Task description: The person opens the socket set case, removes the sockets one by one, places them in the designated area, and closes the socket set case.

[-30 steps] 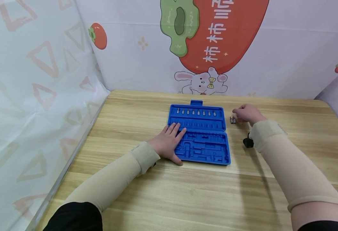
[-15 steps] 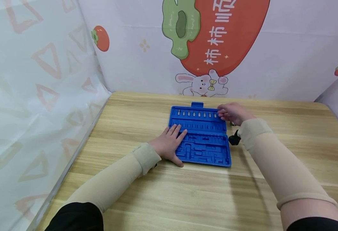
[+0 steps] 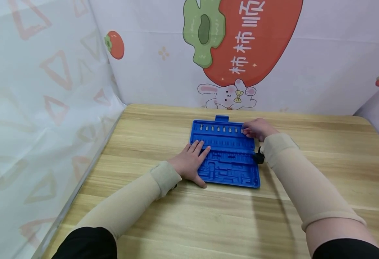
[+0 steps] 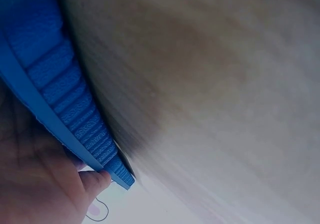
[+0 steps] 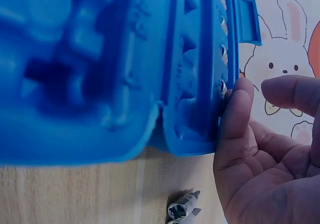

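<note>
- L hand [image 3: 188, 162]: fingers spread, grasping nothing; rests over the L edge of the blue case [image 3: 229, 172], fingertips near the hinge; L wrist view shows a fingertip against the case edge.
- Blue case: unfolded on the table [image 3: 176, 223], hollows facing up; hinge runs approx. L–R; near half has moulded slots, latch tab [image 3: 222, 118] on the far side.
- Row of bits [image 3: 224, 129]: in the far half; row runs L–R, each bit's own long axis approx. near–far; R hand [image 3: 257, 128] sits at the row's R end, L hand is apart from it, so R is the nearer.
- R hand: at the case's far R corner, fingertips at or just beside the end bit; R wrist view shows one fingertip at the case edge, another finger held off w/ a gap; can't tell if a bit is pinched, contact partly hidden.
- Loose bits [image 5: 184, 207]: two visible, on the table just R of the case, not touching it; out of sight in head view; long axis approx. near–far, tips at the far end; key relation: they lie R of the R fingertips & a bit nearer the person.
</note>
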Demonstrator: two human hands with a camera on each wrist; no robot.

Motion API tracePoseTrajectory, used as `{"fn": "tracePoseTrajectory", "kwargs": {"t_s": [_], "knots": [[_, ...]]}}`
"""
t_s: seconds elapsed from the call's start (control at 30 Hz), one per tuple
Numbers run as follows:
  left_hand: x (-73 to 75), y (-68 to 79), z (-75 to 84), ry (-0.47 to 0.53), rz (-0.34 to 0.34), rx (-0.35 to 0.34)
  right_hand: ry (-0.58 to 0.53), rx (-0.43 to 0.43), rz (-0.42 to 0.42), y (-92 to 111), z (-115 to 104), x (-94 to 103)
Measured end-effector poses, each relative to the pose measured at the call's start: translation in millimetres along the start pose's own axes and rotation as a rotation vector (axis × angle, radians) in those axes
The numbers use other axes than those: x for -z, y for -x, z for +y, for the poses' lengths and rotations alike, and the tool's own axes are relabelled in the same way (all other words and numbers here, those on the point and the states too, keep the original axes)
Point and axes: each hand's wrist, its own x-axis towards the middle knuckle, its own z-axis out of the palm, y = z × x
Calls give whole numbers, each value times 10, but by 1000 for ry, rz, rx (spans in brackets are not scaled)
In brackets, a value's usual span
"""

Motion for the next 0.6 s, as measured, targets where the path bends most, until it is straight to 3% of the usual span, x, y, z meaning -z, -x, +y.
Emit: {"fn": "tracePoseTrajectory", "kwargs": {"t_s": [0.33, 0.6], "knots": [[-8, -11, -1, -7, -2, 1, 237, 58, -13, -46, 53, 27], [-9, 4, -6, 3, 1, 0, 269, 38, 1, -72, 30, -6]]}}
